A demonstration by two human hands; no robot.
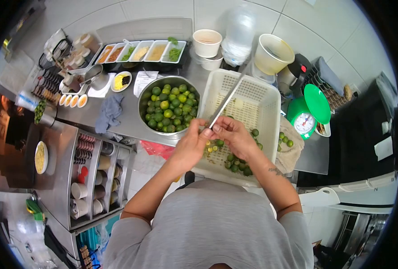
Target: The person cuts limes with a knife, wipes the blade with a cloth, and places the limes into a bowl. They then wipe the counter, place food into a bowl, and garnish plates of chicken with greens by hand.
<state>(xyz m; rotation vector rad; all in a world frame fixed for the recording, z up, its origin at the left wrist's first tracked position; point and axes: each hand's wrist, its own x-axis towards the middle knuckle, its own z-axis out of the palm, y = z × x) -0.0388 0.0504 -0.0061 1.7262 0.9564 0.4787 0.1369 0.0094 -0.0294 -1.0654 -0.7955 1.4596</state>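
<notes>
The wall (163, 9) at the top of the frame is made of big pale tiles with thin lines between them. Below it, a long shiny steel desk (127, 123) runs from the upper left to the middle. At the lower left stands a steel rack (96, 179) with rows of slots. On the right is a dark surface (356, 148). The light is bright and even, and the steel shines.

Long slim knife (227, 101), tilted over basket (264, 114)
</notes>
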